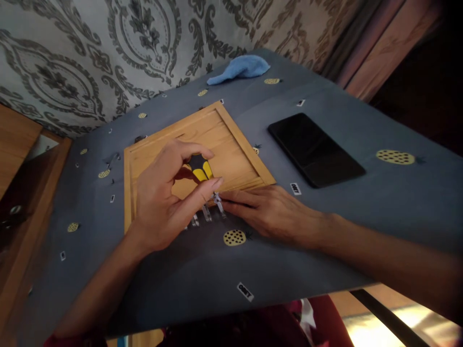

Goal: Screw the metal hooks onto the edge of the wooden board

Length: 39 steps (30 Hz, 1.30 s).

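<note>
A wooden panel point(231, 144) with a raised frame lies on the grey patterned cloth. My left hand point(166, 197) grips a short black and yellow screwdriver point(200, 168) over the panel, thumb and fingers around its handle. Its tip points down at a small metal piece point(219, 204) at the panel's near edge. My right hand point(269, 209) rests beside that piece, fingers pressed together at it; whether they pinch it is too small to tell. More metal pieces point(206, 213) stick out along the same edge, to the left.
A black tablet or phone point(316, 149) lies to the right of the panel. Behind it, near the wall, is a blue cloth point(242, 69). Small metal parts point(113, 159) lie left of the panel. A wooden cabinet point(39, 207) stands at the left edge.
</note>
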### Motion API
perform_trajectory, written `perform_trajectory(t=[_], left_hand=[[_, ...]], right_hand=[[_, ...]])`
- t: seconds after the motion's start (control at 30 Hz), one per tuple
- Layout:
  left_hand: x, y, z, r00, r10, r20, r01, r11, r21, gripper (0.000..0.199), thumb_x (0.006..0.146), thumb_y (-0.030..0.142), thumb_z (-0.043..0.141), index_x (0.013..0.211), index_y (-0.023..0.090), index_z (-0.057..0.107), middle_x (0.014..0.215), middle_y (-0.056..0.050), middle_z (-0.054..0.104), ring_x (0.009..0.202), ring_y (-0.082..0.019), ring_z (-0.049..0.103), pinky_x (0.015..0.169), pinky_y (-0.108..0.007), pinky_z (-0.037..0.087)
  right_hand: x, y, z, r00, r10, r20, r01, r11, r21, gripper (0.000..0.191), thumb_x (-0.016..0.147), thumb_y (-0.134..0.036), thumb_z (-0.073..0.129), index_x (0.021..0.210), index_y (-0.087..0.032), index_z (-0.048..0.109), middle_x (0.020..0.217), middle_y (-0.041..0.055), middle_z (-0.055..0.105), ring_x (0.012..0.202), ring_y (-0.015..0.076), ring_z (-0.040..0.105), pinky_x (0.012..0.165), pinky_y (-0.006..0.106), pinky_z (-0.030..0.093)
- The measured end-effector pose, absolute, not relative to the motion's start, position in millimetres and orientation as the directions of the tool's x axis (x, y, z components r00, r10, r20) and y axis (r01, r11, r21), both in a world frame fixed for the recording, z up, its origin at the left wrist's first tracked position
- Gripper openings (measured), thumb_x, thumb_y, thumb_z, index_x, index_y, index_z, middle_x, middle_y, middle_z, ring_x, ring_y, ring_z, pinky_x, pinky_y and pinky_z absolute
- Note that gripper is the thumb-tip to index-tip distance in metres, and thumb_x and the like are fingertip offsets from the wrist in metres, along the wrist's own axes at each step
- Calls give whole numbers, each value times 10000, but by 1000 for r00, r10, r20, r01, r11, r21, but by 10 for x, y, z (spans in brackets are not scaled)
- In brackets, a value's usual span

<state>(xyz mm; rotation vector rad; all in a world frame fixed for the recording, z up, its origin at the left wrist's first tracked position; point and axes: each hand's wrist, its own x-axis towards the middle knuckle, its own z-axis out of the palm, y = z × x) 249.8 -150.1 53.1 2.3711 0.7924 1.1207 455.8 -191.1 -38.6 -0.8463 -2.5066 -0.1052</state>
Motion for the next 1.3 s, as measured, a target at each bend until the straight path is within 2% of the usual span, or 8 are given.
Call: perform_trajectory(t=[0.17,0.27,0.47,0.67,0.77,0.97,1.13,1.3], left_hand=[[2470,-1501,587,507,686,522,309,-710,633,402,852,137,681,1181,337,564,1113,-9,599,952,-178,663,800,-359,622],[2452,-1504,604,565,655,502,306,-731,610,424,875,126,638,1232,330,531,1152,-20,600,979,-181,666,841,-373,623],[2460,-1507,584,619,537,573,376,-843,384,439,931,161,581,1326,317,466,1280,-12,619,1009,-159,673,805,-281,616],[2473,-1501,601,631,436,642,427,-886,183,309,915,230,645,1206,220,540,1019,-28,696,930,-178,692,770,-292,612],[2457,-1517,615,615,467,635,462,-867,189,315,909,219,652,1208,228,554,1045,-13,703,907,-171,708,764,-289,622],[2433,-1520,657,643,488,590,479,-858,188,341,919,108,599,1245,191,542,1217,10,694,1001,-144,714,925,-259,601],[2434,-1500,642,658,478,582,447,-870,209,331,926,130,578,1244,214,545,1158,-2,705,1039,-157,706,892,-253,598],[2424,-1518,622,668,533,520,512,-836,199,379,939,192,555,1307,261,492,1151,-5,693,1093,-183,679,907,-309,587]], right_hand=[[4565,-1918,-389,-692,553,465,597,800,-63,419,847,-38,529,1238,-147,631,1225,81,707,685,159,698,583,294,548],[4565,-1925,-386,-690,546,475,598,800,-49,407,870,-46,516,1252,-140,625,1218,85,711,700,172,709,584,306,567],[4561,-1939,-379,-674,551,493,594,800,-82,359,916,-56,471,1221,-134,643,1212,85,713,750,184,726,627,325,602],[4561,-1932,-388,-668,541,511,581,808,-96,327,937,-65,464,1191,-124,662,1158,112,728,824,204,736,672,330,605],[4550,-1933,-371,-663,541,518,581,808,-100,320,950,-63,441,1157,-125,677,1165,116,728,845,203,739,643,313,595],[4539,-1943,-359,-659,558,504,580,804,-133,304,968,-85,431,1120,-117,694,1179,110,727,811,191,741,605,301,583],[4545,-1938,-370,-656,542,525,580,808,-109,303,973,-93,427,1098,-110,702,1113,113,745,781,194,735,581,303,575],[4539,-1932,-366,-659,535,529,573,813,-109,304,964,-82,427,1089,-103,703,1084,118,750,789,193,729,592,300,576]])
